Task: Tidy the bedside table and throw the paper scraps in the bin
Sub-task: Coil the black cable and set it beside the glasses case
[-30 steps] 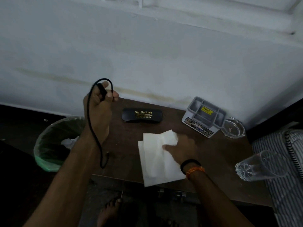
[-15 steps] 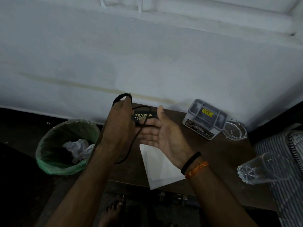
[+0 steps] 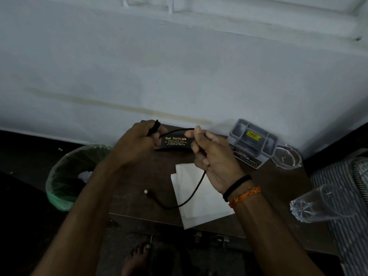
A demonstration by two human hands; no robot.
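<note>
Above the dark wooden bedside table [image 3: 278, 188], both hands hold a black cable [image 3: 196, 189]. My left hand [image 3: 137, 143] grips one end of it near the wall. My right hand [image 3: 213, 158] pinches the cable further along, and the rest hangs down in a curve with its plug end near the table's front left. A white folded paper [image 3: 197, 204] lies flat on the table under the cable. A black spectacle case [image 3: 175, 143] lies behind the hands. The green-lined bin [image 3: 65, 176] stands on the floor to the left, with crumpled paper inside.
A grey compartment organiser [image 3: 253, 142] and a clear glass dish [image 3: 286, 156] stand at the table's back right. A clear tumbler [image 3: 322, 204] lies on its side at the right edge, next to a striped mattress [image 3: 342, 192]. My bare foot [image 3: 137, 259] shows below the table.
My right hand has left the white paper, risen and taken hold of the cable. My left hand has moved right and forward with the cable's end, over the spectacle case.
</note>
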